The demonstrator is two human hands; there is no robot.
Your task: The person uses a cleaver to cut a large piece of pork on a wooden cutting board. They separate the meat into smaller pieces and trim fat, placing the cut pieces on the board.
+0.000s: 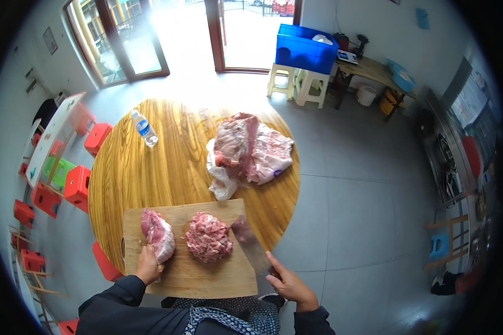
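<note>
My left hand (pixel 148 264) grips the lower end of a piece of raw meat (pixel 158 234) with a pale fatty side, on the left part of a wooden cutting board (pixel 184 280). In my right hand (pixel 291 282) is the handle of a cleaver (pixel 250 245), its broad blade over the board's right edge. Between the two hands a mound of chopped raw meat (pixel 208 237) lies on the board. Farther back on the round wooden table (pixel 172 167), large slabs of raw meat (pixel 251 150) rest partly on a white plastic bag (pixel 223 187).
A water bottle (pixel 144 129) stands at the table's back left. Red plastic stools (pixel 77 186) are on the left. Behind the table, a blue crate (pixel 306 50) sits on pale stools (pixel 312 88). A steel counter (pixel 434 155) runs along the right.
</note>
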